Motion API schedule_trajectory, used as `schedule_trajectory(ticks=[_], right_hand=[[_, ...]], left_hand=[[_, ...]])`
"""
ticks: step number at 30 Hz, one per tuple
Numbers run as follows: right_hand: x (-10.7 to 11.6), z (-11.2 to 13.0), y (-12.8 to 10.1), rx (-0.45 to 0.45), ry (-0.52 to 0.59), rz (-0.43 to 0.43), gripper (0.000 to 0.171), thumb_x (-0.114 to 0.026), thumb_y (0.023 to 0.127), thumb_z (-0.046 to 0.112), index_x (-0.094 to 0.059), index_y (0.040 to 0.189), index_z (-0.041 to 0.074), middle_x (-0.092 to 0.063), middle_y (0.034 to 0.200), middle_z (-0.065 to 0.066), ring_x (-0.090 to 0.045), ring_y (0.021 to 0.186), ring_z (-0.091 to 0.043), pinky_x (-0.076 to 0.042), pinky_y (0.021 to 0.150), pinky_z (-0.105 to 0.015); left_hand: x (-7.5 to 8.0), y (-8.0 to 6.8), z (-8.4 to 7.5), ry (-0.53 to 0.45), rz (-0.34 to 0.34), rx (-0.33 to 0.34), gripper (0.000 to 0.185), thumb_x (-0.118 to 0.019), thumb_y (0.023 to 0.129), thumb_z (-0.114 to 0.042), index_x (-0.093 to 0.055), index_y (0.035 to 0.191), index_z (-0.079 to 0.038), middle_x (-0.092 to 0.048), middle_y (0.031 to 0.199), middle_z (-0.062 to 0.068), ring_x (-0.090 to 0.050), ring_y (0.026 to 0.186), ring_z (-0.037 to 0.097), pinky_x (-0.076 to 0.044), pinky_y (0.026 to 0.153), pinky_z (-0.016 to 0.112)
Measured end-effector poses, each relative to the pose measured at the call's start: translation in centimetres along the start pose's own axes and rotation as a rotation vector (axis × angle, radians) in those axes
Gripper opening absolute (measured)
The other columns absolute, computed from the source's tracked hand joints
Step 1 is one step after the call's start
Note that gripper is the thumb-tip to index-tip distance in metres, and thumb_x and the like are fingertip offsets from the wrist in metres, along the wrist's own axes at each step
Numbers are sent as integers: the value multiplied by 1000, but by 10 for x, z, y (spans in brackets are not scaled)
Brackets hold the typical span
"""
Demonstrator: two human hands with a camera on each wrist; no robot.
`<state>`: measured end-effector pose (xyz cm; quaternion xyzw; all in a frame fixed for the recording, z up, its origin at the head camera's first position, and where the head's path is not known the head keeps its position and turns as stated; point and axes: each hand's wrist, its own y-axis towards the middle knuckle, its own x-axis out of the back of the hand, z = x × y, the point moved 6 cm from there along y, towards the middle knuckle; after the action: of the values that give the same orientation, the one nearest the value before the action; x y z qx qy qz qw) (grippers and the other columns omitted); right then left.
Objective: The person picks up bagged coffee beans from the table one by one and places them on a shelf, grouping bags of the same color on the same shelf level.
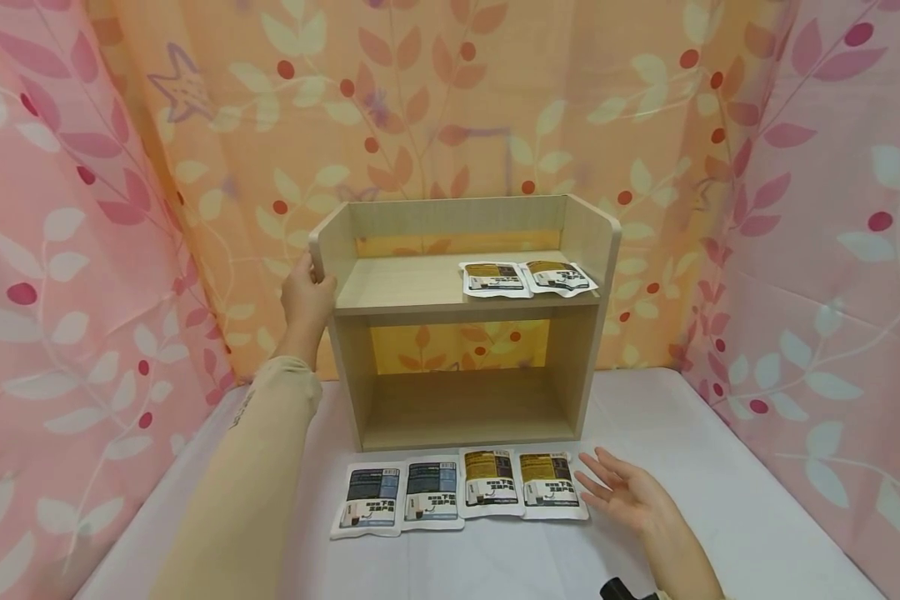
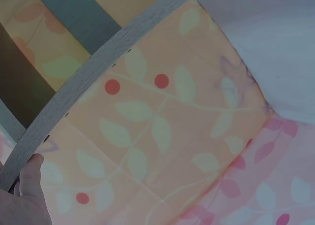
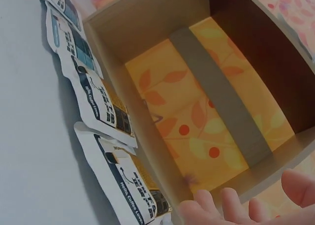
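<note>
Packets told the progress: two yellow packets (image 1: 528,278) lay on the top board of the wooden shelf (image 1: 461,325), while four packets (image 1: 461,493) waited on the white table (image 1: 720,500) — likely a third done. Right hand (image 1: 630,492) hovered open-fingered beside them, empty; left hand (image 1: 307,296) gripped the shelf's side panel.

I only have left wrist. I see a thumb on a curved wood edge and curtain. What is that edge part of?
Observer: The left side panel of a two-level wooden shelf; the left hand grips its upper front corner.
Operator: Anything on it?
Observer: Two yellow-labelled packets lie at the right end of the upper level.
Operator: Right hand?
Observer: The right hand is open, palm up, beside a row of four packets on the white table.
</note>
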<state>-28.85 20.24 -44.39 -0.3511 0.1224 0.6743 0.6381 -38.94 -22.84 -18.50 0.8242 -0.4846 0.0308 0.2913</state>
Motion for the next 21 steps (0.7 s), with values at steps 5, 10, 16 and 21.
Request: schedule_trajectory(ticks=[5, 10, 16, 21], right_hand=[[10, -3, 1, 5, 6, 7, 25, -47, 102, 15, -41, 126, 9, -70, 96, -1, -63, 96, -27, -11, 113, -56], [21, -9, 3, -21, 14, 30, 13, -47, 102, 16, -59, 100, 13, -70, 95, 0, -62, 96, -27, -6, 114, -57], [28, -19, 5, -53, -15, 47, 21, -47, 102, 17, -64, 89, 18, -70, 99, -5, -13, 141, -48, 0, 110, -63], [33, -25, 4, -93, -9, 6, 13, -55, 99, 16, -64, 90, 15, -69, 100, -10, -39, 129, -46, -2, 109, -66]], left_hand=[[1, -1, 1, 0, 3, 9, 51, -51, 92, -8, -48, 143, -12, -58, 131, 20, -51, 124, 33, -40, 102, 46], [0, -1, 0, -9, 6, 4, 52, -52, 92, -7, -48, 143, -13, -57, 132, 20, -50, 126, 33, -40, 103, 47], [0, -1, -1, -27, 7, 0, 52, -52, 92, -7, -48, 144, -14, -59, 130, 20, -52, 123, 31, -43, 100, 45], [1, -1, 0, -25, 0, -1, 54, -53, 92, -7, -47, 145, -15, -61, 127, 21, -55, 120, 31, -43, 99, 44]])
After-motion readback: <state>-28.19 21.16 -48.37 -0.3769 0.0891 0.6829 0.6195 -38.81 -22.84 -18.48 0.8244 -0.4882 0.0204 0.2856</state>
